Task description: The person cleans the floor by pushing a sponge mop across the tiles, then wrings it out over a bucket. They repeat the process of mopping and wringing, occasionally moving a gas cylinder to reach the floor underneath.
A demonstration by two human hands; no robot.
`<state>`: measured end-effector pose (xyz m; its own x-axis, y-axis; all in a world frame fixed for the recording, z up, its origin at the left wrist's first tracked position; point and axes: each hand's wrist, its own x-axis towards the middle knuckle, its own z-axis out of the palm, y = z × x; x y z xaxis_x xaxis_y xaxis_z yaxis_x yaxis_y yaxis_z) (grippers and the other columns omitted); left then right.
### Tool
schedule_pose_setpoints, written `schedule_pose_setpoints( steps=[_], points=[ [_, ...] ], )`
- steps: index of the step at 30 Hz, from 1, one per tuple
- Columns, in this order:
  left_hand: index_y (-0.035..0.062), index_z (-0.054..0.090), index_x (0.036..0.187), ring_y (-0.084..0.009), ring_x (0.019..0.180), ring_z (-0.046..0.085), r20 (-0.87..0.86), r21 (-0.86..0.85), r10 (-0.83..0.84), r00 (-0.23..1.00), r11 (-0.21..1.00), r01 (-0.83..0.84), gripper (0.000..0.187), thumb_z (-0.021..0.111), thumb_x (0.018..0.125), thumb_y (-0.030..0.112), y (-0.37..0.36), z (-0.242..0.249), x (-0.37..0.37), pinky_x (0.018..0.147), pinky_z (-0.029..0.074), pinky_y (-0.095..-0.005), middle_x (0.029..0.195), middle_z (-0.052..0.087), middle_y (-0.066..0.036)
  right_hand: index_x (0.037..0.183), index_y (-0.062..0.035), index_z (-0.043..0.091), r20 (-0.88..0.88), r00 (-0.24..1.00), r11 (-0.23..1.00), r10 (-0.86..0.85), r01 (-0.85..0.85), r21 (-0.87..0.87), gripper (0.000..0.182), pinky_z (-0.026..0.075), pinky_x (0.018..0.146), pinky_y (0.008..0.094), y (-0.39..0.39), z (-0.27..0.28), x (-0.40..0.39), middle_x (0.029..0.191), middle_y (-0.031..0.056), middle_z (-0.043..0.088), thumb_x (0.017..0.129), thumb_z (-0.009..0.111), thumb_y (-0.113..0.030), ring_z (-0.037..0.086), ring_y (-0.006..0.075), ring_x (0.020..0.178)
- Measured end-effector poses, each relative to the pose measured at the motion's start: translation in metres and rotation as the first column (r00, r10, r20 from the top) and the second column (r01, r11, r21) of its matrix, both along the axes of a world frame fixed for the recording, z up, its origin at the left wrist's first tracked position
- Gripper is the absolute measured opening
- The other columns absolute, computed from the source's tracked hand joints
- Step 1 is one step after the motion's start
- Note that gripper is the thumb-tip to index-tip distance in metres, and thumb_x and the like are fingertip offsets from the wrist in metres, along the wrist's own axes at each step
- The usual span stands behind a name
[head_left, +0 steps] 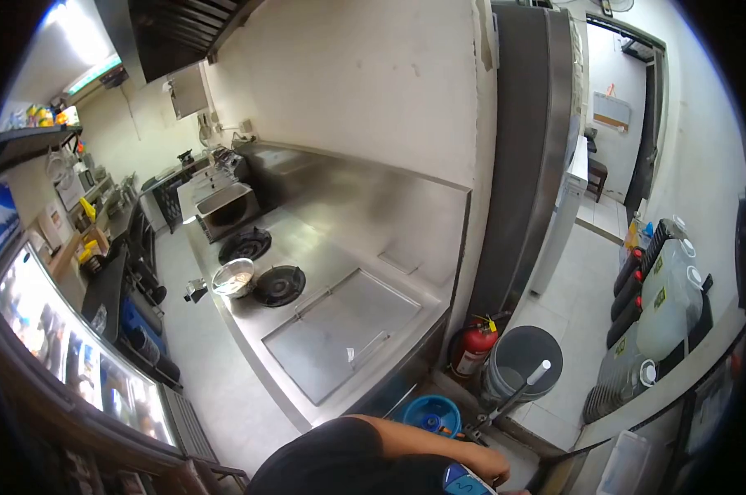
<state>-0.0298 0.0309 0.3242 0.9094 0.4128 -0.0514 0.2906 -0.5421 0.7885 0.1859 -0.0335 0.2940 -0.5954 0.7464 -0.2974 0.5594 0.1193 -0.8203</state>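
My left arm, in a black sleeve, reaches across the bottom of the head view toward the right. My left hand (496, 468) is low, near the bottom edge, with its fingers turned down and hidden, so I cannot make out anything in them. Just above the forearm is a blue basin (432, 403) with small orange and blue things inside. A pole with a white end (539, 370) slants beside it, apart from the hand. A blue patterned patch (465, 481) shows against the black shirt. My right hand is not plainly visible; only a sliver of skin shows at the bottom edge.
A steel counter (422, 289) holds two burners (280, 285) and a metal bowl (233, 278). A red fire extinguisher (474, 345) and a grey bucket (525, 351) stand at its right end. Plastic jugs (670, 289) line the right wall. A lit display fridge (68, 346) stands left.
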Motion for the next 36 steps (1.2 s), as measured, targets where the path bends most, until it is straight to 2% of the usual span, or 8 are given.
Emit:
schedule_pose_setpoints(
  steps=[4, 10, 11, 14, 19, 24, 30, 36],
  points=[
    [0.0054, 0.062, 0.072, -0.0298, 0.065, 0.059, -0.028, 0.124, 0.034, 0.999, 0.992, -0.03, 0.017, 0.066, 0.058, 0.016, -0.003, 0.008, -0.005, 0.057, 0.043, -0.0391, 0.065, 0.06, -0.012, 0.095, -0.0036, 0.063, 0.181, 0.979, 0.992, 0.095, -0.107, 0.061, 0.023, 0.046, 0.067, 0.0323, 0.02, -0.045, -0.015, 0.085, 0.0175, 0.064, 0.079, 0.052, -0.018, 0.062, 0.0296, 0.075],
    [0.0049, 0.057, 0.091, -0.0333, 0.095, 0.052, 0.027, 0.075, 0.081, 0.996, 0.994, -0.083, 0.037, 0.072, 0.058, 0.012, -0.006, 0.011, -0.026, 0.077, 0.043, -0.0412, 0.096, 0.056, -0.015, 0.088, 0.0038, 0.059, 0.439, 0.898, 0.932, 0.016, -0.172, 0.318, 0.019, 0.047, 0.063, 0.0314, 0.017, -0.04, -0.047, 0.072, 0.0192, 0.062, 0.074, 0.057, -0.009, 0.063, 0.0203, 0.071],
    [0.0063, 0.054, 0.098, -0.0341, 0.102, 0.047, -0.037, 0.096, 0.133, 0.99, 0.987, -0.129, 0.045, 0.073, 0.059, 0.019, -0.002, -0.024, -0.03, 0.084, 0.04, -0.0418, 0.106, 0.052, -0.014, 0.082, -0.0076, 0.065, 0.227, 0.96, 0.987, -0.162, 0.16, 0.029, 0.019, 0.048, 0.066, 0.0361, 0.009, -0.006, -0.053, 0.08, 0.0204, 0.06, 0.074, 0.048, -0.009, 0.061, 0.0328, 0.076],
    [0.0057, 0.054, 0.108, -0.0332, 0.102, 0.051, -0.342, -0.033, 0.197, 0.919, 0.975, -0.221, 0.051, 0.072, 0.066, 0.026, -0.007, 0.004, -0.06, 0.085, 0.041, -0.0397, 0.108, 0.054, -0.017, 0.081, -0.0065, 0.064, 0.289, 0.95, 0.993, -0.117, 0.122, 0.003, 0.016, 0.047, 0.065, 0.0382, -0.003, 0.03, -0.043, 0.076, 0.0209, 0.058, 0.071, 0.051, -0.007, 0.06, 0.0344, 0.073],
    [0.0045, 0.057, 0.102, -0.0257, 0.076, 0.06, -0.319, -0.114, 0.277, 0.907, 0.938, -0.326, 0.035, 0.068, 0.071, 0.017, -0.018, 0.017, -0.068, 0.067, 0.046, -0.035, 0.081, 0.062, -0.014, 0.083, -0.0063, 0.062, 0.124, 0.988, 0.996, -0.09, 0.089, 0.017, 0.014, 0.046, 0.064, 0.0377, -0.04, 0.081, -0.006, 0.076, 0.0149, 0.06, 0.07, 0.059, -0.008, 0.059, 0.0316, 0.073],
    [0.0003, 0.059, 0.091, -0.0218, 0.069, 0.058, -0.369, -0.29, 0.372, 0.852, 0.824, -0.486, 0.028, 0.069, 0.071, 0.018, -0.02, 0.008, -0.068, 0.063, 0.044, -0.0312, 0.073, 0.06, -0.013, 0.086, -0.005, 0.061, 0.37, 0.922, 0.957, 0.115, -0.004, -0.29, 0.019, 0.046, 0.064, 0.0374, -0.059, 0.125, 0.006, 0.077, 0.0166, 0.06, 0.067, 0.062, -0.005, 0.058, 0.0334, 0.073],
    [-0.0013, 0.058, 0.085, -0.0209, 0.066, 0.057, -0.307, -0.27, 0.354, 0.883, 0.858, -0.438, 0.022, 0.067, 0.072, 0.014, -0.022, -0.001, -0.059, 0.063, 0.044, -0.0306, 0.072, 0.059, -0.013, 0.094, -0.0097, 0.062, 0.101, 0.969, 0.967, -0.225, 0.235, -0.101, 0.028, 0.046, 0.068, 0.0381, -0.063, 0.08, -0.003, 0.084, 0.0178, 0.06, 0.067, 0.06, -0.004, 0.058, 0.0342, 0.077],
    [-0.0019, 0.056, 0.077, -0.013, 0.062, 0.051, -0.295, -0.161, 0.321, 0.9, 0.912, -0.378, 0.014, 0.064, 0.075, 0.009, -0.018, 0.0, -0.049, 0.057, 0.041, -0.0279, 0.068, 0.055, -0.009, 0.086, -0.0072, 0.063, 0.22, 0.966, 0.99, -0.134, 0.14, -0.015, 0.017, 0.045, 0.069, 0.0418, -0.026, 0.045, -0.039, 0.079, 0.0196, 0.06, 0.07, 0.057, -0.01, 0.058, 0.0361, 0.076]
  ],
)
